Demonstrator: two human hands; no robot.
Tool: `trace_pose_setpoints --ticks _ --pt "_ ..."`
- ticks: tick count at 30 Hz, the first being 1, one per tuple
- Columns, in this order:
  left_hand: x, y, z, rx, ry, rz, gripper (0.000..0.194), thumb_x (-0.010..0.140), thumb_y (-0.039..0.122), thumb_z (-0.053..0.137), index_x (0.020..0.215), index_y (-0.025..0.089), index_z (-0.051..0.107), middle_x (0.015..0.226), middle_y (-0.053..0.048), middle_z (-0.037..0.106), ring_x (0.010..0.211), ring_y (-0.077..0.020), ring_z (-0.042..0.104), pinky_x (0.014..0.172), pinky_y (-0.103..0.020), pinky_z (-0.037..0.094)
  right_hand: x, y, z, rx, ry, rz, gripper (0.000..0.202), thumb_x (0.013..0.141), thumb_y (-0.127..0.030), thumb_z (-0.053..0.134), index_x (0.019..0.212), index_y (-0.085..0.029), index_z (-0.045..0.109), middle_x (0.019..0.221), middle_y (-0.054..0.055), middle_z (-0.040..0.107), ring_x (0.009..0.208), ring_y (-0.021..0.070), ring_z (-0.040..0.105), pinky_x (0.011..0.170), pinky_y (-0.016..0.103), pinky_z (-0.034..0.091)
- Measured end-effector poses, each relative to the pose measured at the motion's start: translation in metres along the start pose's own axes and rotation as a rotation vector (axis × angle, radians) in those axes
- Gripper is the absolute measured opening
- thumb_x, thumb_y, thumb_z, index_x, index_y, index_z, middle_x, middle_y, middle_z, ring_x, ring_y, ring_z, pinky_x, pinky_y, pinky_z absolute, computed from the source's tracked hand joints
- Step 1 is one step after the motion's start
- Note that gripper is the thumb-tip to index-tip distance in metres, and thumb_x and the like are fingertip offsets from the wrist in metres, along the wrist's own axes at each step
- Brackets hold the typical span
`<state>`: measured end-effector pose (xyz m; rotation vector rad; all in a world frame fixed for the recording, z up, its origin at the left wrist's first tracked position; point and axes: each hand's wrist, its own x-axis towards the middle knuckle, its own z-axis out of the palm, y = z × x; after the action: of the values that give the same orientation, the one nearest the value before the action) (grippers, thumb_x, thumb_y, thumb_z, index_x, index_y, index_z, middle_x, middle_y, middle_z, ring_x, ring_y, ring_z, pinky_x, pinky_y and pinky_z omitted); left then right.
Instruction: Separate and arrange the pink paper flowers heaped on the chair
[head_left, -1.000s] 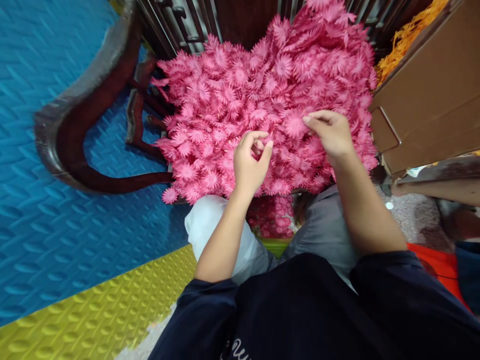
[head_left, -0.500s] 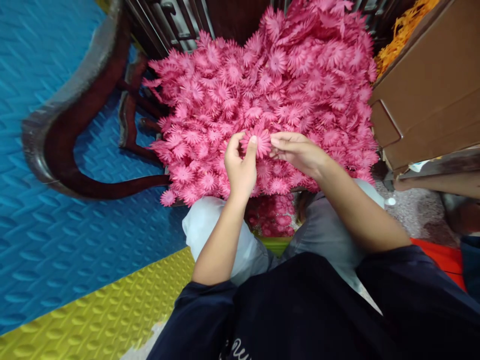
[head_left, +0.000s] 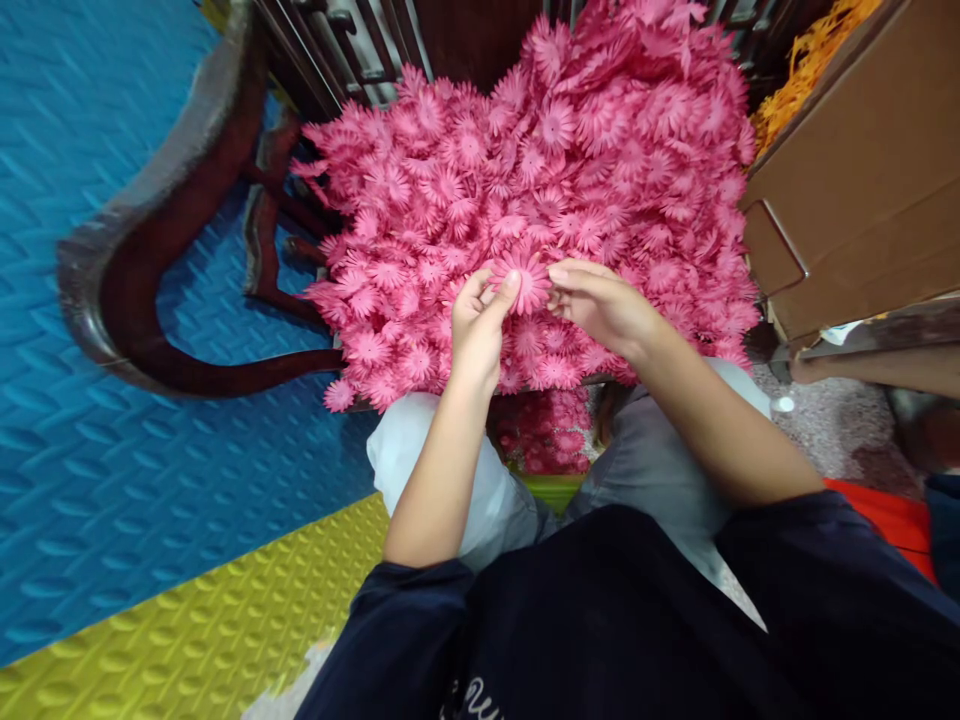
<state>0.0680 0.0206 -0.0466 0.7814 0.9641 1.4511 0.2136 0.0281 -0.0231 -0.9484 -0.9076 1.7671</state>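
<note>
A pink artificial flower [head_left: 532,284] with many narrow petals is held over a pile of similar flowers. My left hand [head_left: 477,335] pinches it at its left side, thumb on the front and fingers behind. Close at its right edge, my right hand [head_left: 611,312] has its fingers bent together at the petals. What those fingertips grip is too small to make out. The heaped pink flowers [head_left: 637,175] fill the seat of a dark wooden chair [head_left: 124,255] in front of my knees.
A brown cardboard box [head_left: 862,190] stands at the right, with orange strands [head_left: 799,70] behind it. Below it a person's bare leg [head_left: 877,362] reaches in. Blue matting [head_left: 67,480] and yellow matting [head_left: 247,590] cover the floor at left. More pink flowers [head_left: 551,430] lie below the seat.
The held flower has moved slightly right in view, with more of its face showing. My left thumb tilts further right; my right hand stays by the petals.
</note>
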Motion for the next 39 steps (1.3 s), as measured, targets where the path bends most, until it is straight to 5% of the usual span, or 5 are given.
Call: trace_pose_setpoints --ticks 11,17,25,30,39 --pt "0.003 -0.007 -0.006 0.222 0.017 0.171 0.054 0.056 0.058 0.078 0.090 0.021 0.059 0.081 0.001 0.061 0.072 -0.0094 0.059 0.071 -0.023 0.047 0.003 0.006 -0.001 -0.028 -0.026 0.056 0.009 0.062 -0.021 0.066 0.062 -0.017 0.058 0.062 -0.003 0.057 0.063 0.0079 0.050 0.065 0.024 0.039" --pt "0.001 -0.011 -0.007 0.448 0.134 0.328 0.049 0.067 0.053 0.074 0.098 0.021 0.053 0.101 -0.004 0.060 0.074 -0.0094 0.056 0.066 -0.022 0.045 0.007 0.009 0.001 -0.079 0.098 0.050 0.005 0.060 -0.019 0.065 0.061 -0.016 0.061 0.059 -0.003 0.057 0.059 0.0064 0.048 0.061 0.022 0.036" --pt "-0.011 0.005 0.001 0.907 0.316 0.564 0.034 0.074 0.040 0.073 0.097 0.022 0.055 0.101 -0.006 0.057 0.102 -0.0220 0.053 0.097 -0.039 0.038 0.007 0.022 0.006 0.135 0.155 0.102 0.015 0.066 -0.025 0.073 0.075 -0.019 0.064 0.073 -0.005 0.063 0.061 0.0046 0.049 0.061 0.020 0.038" --pt "-0.013 0.010 0.003 1.071 0.187 0.531 0.015 0.077 0.037 0.070 0.075 0.022 0.065 0.090 -0.005 0.060 0.097 -0.0240 0.052 0.099 -0.043 0.034 0.003 0.019 0.006 0.161 0.086 0.160 0.023 0.063 -0.026 0.079 0.082 -0.020 0.067 0.075 -0.005 0.064 0.064 0.0047 0.052 0.061 0.020 0.041" --pt "-0.008 0.009 -0.002 0.844 -0.006 0.539 0.006 0.075 0.029 0.073 0.079 0.025 0.074 0.088 -0.001 0.068 0.091 -0.0173 0.060 0.090 -0.034 0.044 -0.001 0.007 0.002 0.206 0.053 0.246 0.025 0.058 -0.017 0.081 0.076 -0.018 0.063 0.065 -0.006 0.059 0.057 0.0049 0.048 0.056 0.021 0.040"
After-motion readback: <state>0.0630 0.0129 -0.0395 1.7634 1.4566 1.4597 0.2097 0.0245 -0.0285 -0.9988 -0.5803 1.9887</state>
